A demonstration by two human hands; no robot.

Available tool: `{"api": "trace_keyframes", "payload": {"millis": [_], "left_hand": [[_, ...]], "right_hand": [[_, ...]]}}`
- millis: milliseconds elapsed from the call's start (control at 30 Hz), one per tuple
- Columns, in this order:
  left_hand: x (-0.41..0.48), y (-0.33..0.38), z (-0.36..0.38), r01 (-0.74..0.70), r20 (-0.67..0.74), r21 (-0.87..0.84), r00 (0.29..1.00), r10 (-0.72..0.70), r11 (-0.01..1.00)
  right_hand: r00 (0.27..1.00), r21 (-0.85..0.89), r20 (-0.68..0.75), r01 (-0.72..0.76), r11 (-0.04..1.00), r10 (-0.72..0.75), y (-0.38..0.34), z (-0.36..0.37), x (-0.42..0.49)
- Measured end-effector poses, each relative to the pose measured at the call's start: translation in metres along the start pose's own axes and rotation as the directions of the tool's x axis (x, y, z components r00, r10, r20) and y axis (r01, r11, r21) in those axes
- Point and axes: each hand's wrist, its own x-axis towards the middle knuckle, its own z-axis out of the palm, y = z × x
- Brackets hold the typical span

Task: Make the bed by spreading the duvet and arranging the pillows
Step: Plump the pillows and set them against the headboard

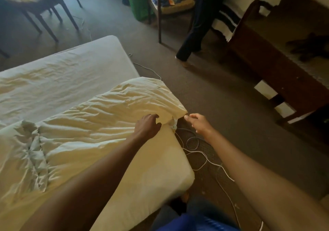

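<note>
Across the near bed [151, 177] lies the duvet [106, 115], cream, thin-looking and heavily creased. It covers most of the top, and one corner hangs just past the right edge. It looks light and wholly limp: it will sag, fold on itself and trail wherever it is not held, and a pull at one point will probably drag a ridge of wrinkles rather than shift the whole sheet. The cloth seems matte, so it should not slip from a firm pinch, and nothing about it is fragile. Corners and the hem between them are the places to take it, with the hands set well apart so the edge comes up taut. A bunched, greyer patch of folds on the left will likely need a shake or a flat palm to clear. No pillows are in view.

The left hand [147, 125] rests on top just inside that corner, its fingers curled down into the fabric and gripping a fold. The right hand [197, 122] reaches in from the floor side, its fingers loosely extended and one fingertip touching the very tip of the corner. I cannot tell whether thumb and finger have closed on it.

A white cable [195, 152] loops on the carpet just below the corner. It could snag a trailing edge.
</note>
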Motion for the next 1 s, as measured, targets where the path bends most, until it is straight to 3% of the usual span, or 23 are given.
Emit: {"api": "trace_keyframes", "payload": {"millis": [333,567,800,1000], "left_hand": [[0.015,0.027,-0.003,-0.111,0.010,0.028,0.994,0.111,0.993],[0.078,0.032,-0.015,-0.119,0.054,0.091,0.992,0.114,0.989],[0.224,0.030,-0.013,-0.108,0.126,0.295,0.989,0.074,0.949],[0.381,0.007,0.054,-0.143,0.266,0.415,0.963,0.030,0.898]], "right_hand": [[0.998,0.049,-0.067,0.006,0.999,-0.003,0.010,-0.016,0.005],[1.000,0.021,0.030,-0.004,1.000,0.003,-0.018,-0.008,0.063],[0.984,-0.003,0.159,-0.075,0.997,0.075,-0.049,0.005,0.215],[0.974,-0.045,0.184,-0.124,0.991,0.130,-0.033,0.048,0.396]]}}
